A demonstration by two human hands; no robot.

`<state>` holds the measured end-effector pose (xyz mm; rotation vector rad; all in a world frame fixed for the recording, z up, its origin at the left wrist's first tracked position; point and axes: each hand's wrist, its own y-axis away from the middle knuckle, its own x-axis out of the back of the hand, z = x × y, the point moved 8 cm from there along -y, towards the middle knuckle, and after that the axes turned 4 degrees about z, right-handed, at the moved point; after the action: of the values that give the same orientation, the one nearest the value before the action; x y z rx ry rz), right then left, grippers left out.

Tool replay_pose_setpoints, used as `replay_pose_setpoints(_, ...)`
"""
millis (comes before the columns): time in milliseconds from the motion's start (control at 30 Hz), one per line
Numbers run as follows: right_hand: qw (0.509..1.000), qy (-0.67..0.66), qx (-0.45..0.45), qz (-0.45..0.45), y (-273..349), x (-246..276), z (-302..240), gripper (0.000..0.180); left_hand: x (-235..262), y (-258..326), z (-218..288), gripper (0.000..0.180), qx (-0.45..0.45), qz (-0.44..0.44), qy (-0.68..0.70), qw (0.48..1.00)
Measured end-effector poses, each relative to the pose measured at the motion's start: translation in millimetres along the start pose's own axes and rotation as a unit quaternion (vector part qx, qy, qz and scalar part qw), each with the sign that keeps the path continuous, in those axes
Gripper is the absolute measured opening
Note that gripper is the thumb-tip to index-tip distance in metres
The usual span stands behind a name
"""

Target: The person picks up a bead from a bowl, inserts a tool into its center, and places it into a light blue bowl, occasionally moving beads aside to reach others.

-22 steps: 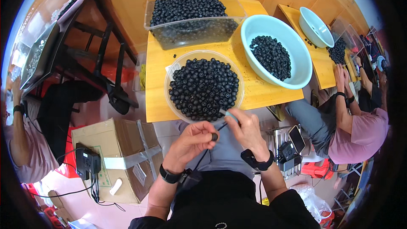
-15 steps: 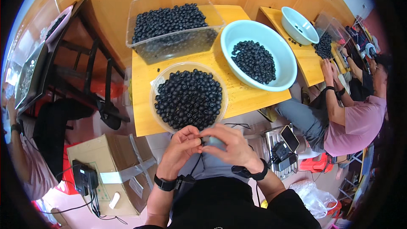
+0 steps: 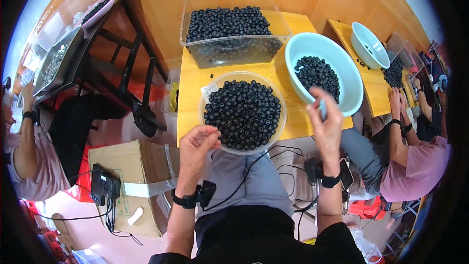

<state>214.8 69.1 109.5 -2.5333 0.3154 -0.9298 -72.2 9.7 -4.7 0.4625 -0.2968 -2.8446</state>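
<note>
L hand (image 3: 194,143) fingers nearly pinched at round tub's (image 3: 243,152) near-left, load unclear; R hand (image 3: 326,123) pinching bluish piece (image 3: 322,109); we'd squeeze lightly imo.

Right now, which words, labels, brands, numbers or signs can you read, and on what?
No legible text.
Brown cardboard box: faint green marking, too blurred to read.
Black rectangular electronic device: small pale marking, too small to read.
Small round black beads, round pale-blue basin: no writing visible.
</note>
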Motion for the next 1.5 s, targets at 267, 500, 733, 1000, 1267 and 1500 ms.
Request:
replay_pose_setpoints(267, 0.994, -0.044, -0.025, -0.095, 70, -76, 19, 0.021, -51, -46, 20, 0.026, -0.235, -0.009, -0.329, 0.915)
replay_pose_setpoints(500, 0.997, -0.011, -0.008, -0.078, 74, -76, 18, 0.016, -79, -56, 13, 0.022, -0.313, 0.006, -0.47, 0.825)
replay_pose_setpoints(733, 0.995, -0.003, -0.017, -0.101, 71, -76, 19, 0.016, -57, -53, 8, 0.019, -0.134, -0.039, -0.272, 0.952)
replay_pose_setpoints(1000, 0.988, -0.1, -0.019, -0.119, 72, -59, -5, 0.018, -63, 3, -21, 0.026, 0.16, -0.177, 0.273, 0.932)
replay_pose_setpoints(1267, 0.975, -0.114, 0.051, -0.183, 78, -66, -44, 0.016, -68, 11, -40, 0.019, 0.211, -0.194, 0.327, 0.9)
replay_pose_setpoints(1500, 0.971, -0.099, 0.097, -0.197, 81, -71, -53, 0.015, -70, 15, -38, 0.016, 0.197, -0.217, 0.33, 0.897)
